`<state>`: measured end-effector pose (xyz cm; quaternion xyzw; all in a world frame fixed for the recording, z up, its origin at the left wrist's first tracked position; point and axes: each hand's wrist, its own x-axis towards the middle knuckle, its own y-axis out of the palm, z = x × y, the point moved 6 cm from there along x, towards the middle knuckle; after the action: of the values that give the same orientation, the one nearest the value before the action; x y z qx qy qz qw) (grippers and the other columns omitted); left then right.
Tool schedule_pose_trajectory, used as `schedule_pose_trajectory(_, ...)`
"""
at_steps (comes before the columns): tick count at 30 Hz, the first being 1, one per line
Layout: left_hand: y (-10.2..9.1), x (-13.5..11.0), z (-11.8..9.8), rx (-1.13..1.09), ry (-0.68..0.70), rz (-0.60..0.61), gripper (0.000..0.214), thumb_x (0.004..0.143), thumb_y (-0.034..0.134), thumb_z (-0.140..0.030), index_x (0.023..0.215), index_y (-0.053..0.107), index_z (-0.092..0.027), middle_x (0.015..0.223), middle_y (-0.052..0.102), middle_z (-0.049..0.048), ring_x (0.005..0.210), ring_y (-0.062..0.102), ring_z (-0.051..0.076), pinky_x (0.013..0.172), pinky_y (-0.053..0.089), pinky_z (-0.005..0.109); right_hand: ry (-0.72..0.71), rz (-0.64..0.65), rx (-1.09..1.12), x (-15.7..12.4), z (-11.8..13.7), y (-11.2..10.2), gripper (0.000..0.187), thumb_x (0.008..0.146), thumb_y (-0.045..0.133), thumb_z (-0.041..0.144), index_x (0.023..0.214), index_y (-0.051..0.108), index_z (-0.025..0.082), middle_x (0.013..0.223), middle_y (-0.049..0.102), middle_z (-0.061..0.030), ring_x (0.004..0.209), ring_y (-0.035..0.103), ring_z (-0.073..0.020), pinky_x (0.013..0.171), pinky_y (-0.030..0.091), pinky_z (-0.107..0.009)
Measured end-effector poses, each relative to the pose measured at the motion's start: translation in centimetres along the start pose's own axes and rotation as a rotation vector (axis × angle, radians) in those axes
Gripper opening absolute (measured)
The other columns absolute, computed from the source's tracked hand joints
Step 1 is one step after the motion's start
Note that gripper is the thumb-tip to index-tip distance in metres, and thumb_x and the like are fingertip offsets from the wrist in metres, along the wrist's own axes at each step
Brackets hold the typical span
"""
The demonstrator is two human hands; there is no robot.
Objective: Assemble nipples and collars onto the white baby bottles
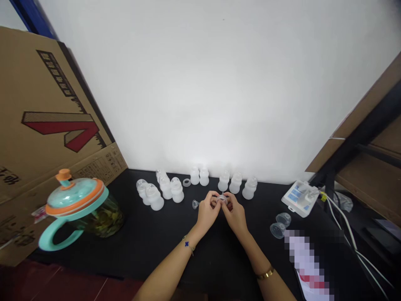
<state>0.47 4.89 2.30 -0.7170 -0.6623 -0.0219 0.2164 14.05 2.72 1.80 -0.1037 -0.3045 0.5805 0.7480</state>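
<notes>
Between my two hands, above the black table, is a white bottle collar ring (222,198) with a small clear tip, likely a nipple, poking up through it. My left hand (208,209) pinches the ring's left side, and my right hand (234,211) grips its right side with the thumb on top. Just left of my left hand a loose clear nipple (195,204) lies on the table. Farther back rests another white collar ring (186,182). White baby bottles with clear caps stand beyond: a cluster on the left (177,191), a pair in the middle (204,176) and three on the right (235,183).
On the left stands a big teal-lidded jug (75,200) before a cardboard box (46,104). Two clear caps (278,230), a partly blurred phone (308,263), a white power strip (300,198) and cables (344,217) lie to the right. A white wall (213,92) closes the back.
</notes>
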Motion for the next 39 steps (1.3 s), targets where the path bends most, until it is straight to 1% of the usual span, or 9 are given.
schedule_pose_trajectory(7,-0.01,-0.1,-0.06,0.04,-0.014,-0.002,0.013,0.089,0.055,-0.032,0.098,0.056,-0.023,0.075,0.072,-0.0012,0.061,0.064,0.015,0.06,0.045,0.023,-0.008,-0.007,-0.011,0.02,-0.06,0.17,0.034,0.092,0.05,0.044,0.117,0.058,0.023,0.086,0.071,-0.0021,0.059,0.06,-0.0157,0.056,0.044,-0.027)
schedule_pose_trajectory(15,-0.02,-0.03,-0.31,0.003,0.028,0.005,0.015,0.09,0.055,-0.031,0.103,0.055,-0.024,0.083,0.073,0.0005,0.07,0.069,0.016,0.058,0.047,0.023,0.014,-0.007,0.035,0.06,-0.13,0.09,0.035,0.091,0.051,0.045,0.117,0.058,0.022,0.089,0.071,-0.0041,0.063,0.062,-0.0173,0.057,0.047,-0.027)
schedule_pose_trajectory(22,-0.03,-0.01,-0.26,0.025,0.025,-0.007,0.014,0.089,0.056,-0.031,0.101,0.055,-0.024,0.082,0.073,0.0001,0.068,0.068,0.016,0.059,0.046,0.023,0.021,0.007,0.054,-0.02,-0.02,0.12,0.034,0.092,0.052,0.046,0.114,0.059,0.022,0.091,0.071,-0.0045,0.065,0.062,-0.0173,0.058,0.047,-0.027)
schedule_pose_trajectory(35,-0.06,-0.1,-0.27,0.035,0.01,-0.021,0.012,0.088,0.056,-0.028,0.099,0.055,-0.024,0.079,0.073,-0.0017,0.069,0.068,0.015,0.065,0.047,0.024,0.013,-0.005,0.033,0.0,0.17,0.07,0.036,0.091,0.05,0.046,0.118,0.057,0.022,0.092,0.073,-0.0047,0.061,0.061,-0.0171,0.057,0.046,-0.028)
schedule_pose_trajectory(39,0.04,-0.19,-0.08,0.022,0.004,-0.013,0.013,0.09,0.056,-0.03,0.101,0.056,-0.024,0.08,0.073,-0.0011,0.068,0.068,0.015,0.065,0.047,0.024,0.028,-0.004,0.038,0.01,0.15,0.03,0.037,0.091,0.051,0.046,0.118,0.057,0.022,0.089,0.073,-0.0039,0.06,0.061,-0.0169,0.057,0.046,-0.028)
